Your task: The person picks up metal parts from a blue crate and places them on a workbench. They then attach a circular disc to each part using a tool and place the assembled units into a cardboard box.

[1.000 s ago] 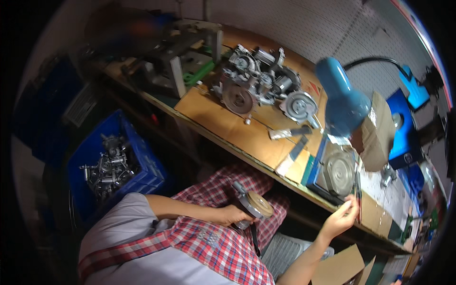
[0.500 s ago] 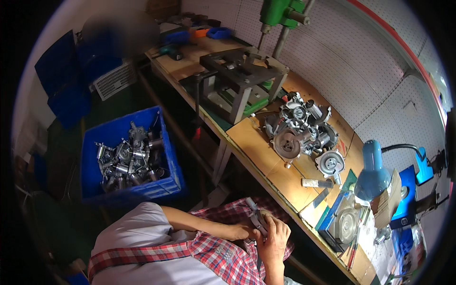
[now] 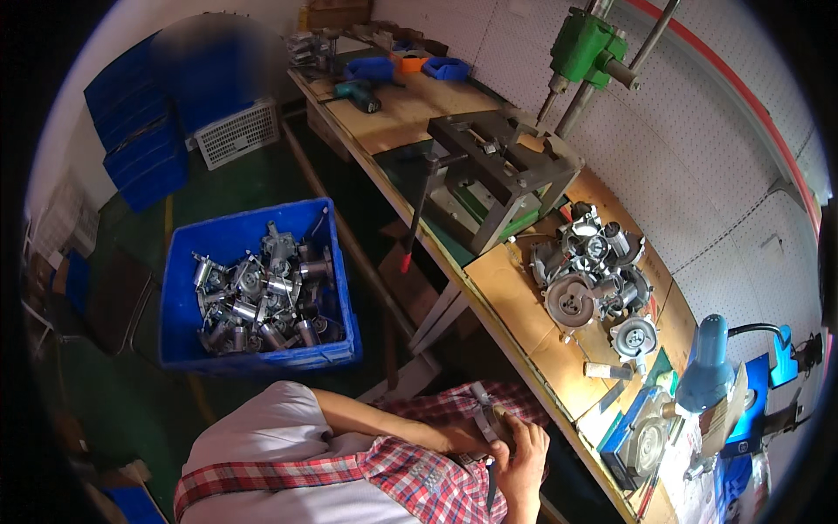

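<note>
Over my lap, against a red checked apron [image 3: 428, 472], I hold a grey metal housing [image 3: 485, 424] with a short tube sticking out at its top. My right hand [image 3: 524, 454] curls over its near side, fingers bent onto the metal. From the other side my left hand [image 3: 464, 439] grips it, its fingers mostly hidden behind the part and the right hand. Similar metal housings [image 3: 572, 299] with round scroll shapes are piled on the workbench [image 3: 515, 306] to the right, one round housing [image 3: 634, 336] lying at the pile's near edge.
A blue crate [image 3: 262, 360] full of metal parts stands on the floor at left. On the bench are a drill press [image 3: 585, 48], a steel frame fixture [image 3: 497, 166] with a red-tipped lever, a power drill [image 3: 358, 94], a blue lamp [image 3: 709, 367] and a round-moulded block [image 3: 646, 441].
The whole view has shifted, so bench and crate appear farther right. My hands keep about the same grip on the metal housing.
</note>
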Motion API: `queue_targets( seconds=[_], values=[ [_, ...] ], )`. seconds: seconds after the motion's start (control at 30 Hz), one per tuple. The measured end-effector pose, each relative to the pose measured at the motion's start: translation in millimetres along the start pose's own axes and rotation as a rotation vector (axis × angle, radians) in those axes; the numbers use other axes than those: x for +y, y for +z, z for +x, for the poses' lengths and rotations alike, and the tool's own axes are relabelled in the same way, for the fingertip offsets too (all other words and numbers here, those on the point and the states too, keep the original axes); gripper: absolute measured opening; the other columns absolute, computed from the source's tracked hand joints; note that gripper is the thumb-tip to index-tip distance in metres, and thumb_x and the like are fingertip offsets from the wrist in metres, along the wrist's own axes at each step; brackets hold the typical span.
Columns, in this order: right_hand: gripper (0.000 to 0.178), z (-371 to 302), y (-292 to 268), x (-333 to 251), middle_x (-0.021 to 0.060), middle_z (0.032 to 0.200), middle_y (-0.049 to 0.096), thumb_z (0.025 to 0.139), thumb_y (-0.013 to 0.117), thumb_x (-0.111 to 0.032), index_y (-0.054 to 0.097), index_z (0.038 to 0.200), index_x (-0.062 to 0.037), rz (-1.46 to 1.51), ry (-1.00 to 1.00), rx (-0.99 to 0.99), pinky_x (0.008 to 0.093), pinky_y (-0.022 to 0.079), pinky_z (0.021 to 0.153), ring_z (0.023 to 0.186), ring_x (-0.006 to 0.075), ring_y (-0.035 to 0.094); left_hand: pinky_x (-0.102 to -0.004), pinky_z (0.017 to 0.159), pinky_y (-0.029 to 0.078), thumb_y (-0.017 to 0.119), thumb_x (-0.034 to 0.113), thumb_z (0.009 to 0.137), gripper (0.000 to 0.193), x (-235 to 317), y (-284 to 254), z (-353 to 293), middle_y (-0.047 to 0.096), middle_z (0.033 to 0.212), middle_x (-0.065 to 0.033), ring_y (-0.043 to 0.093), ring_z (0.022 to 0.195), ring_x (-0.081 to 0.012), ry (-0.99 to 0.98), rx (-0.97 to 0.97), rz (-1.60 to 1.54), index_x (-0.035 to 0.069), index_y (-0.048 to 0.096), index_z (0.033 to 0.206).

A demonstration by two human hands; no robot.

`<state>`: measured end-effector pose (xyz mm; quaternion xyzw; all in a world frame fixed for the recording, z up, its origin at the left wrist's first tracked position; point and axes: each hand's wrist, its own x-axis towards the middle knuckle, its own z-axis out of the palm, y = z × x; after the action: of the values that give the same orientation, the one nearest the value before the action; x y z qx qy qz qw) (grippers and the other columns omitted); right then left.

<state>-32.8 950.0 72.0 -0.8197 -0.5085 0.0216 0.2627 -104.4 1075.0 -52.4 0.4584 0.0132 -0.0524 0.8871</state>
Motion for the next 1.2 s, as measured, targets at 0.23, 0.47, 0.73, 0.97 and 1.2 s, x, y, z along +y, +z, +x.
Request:
queue_targets(
  seconds=[0.23,0.47,0.73,0.97,1.2],
  values=[
    [0.058,4.1,-10.9,-9.9,0.0165,0.115,0.059,0.083,0.068,-0.050,0.062,0.120,-0.0060,-0.051,-0.014,-0.044,0.0478,0.036,0.101,0.110,0.0367,0.053,-0.0294,0.086,0.050,0.074,0.013,0.085,0.038,6.4,-2.8,-1.2,0.064,0.110,-0.0030,0.058,0.100,-0.0125,-0.019,0.011,-0.029,0.006,0.061,0.120],
    [0.073,-9.0,-12.4,1.4,0.0177,0.125,0.053,0.075,0.079,-0.043,0.054,0.134,-0.0080,-0.068,0.036,-0.012,0.0490,0.033,0.105,0.119,0.0387,0.048,-0.0302,0.088,0.051,0.074,0.012,0.084,0.040,-1.3,7.9,3.8,0.065,0.111,-0.0036,0.059,0.102,-0.0133,-0.132,0.054,-0.091,0.006,0.060,0.122],
    [0.051,-67.8,-18.6,43.5,0.0183,0.123,0.058,0.076,0.065,0.005,0.062,0.126,-0.0048,-0.031,0.236,0.318,0.0426,0.044,0.095,0.111,0.0352,0.055,-0.0316,0.092,0.053,0.074,0.007,0.086,0.044,11.2,19.2,18.8,0.067,0.113,-0.0042,0.064,0.102,-0.0146,-0.378,0.033,-0.250,0.006,0.058,0.127],
    [0.065,-80.8,-14.4,50.7,0.0183,0.127,0.056,0.068,0.060,0.011,0.066,0.125,-0.0196,-0.005,0.249,0.212,0.0468,0.043,0.098,0.117,0.0369,0.054,-0.0306,0.083,0.057,0.072,0.010,0.088,0.040,-3.8,15.8,22.6,0.066,0.104,-0.0047,0.066,0.092,-0.0144,-0.475,0.070,-0.287,0.007,0.056,0.124],
    [0.058,-104.1,-10.3,76.6,0.0155,0.126,0.056,0.065,0.061,0.011,0.067,0.118,-0.0122,-0.276,0.411,0.235,0.0484,0.040,0.100,0.119,0.0346,0.053,-0.0320,0.082,0.057,0.070,0.011,0.090,0.033,-11.8,10.8,24.8,0.064,0.098,-0.0044,0.064,0.090,-0.0144,-0.583,0.089,-0.299,0.003,0.057,0.120]
  ],
)
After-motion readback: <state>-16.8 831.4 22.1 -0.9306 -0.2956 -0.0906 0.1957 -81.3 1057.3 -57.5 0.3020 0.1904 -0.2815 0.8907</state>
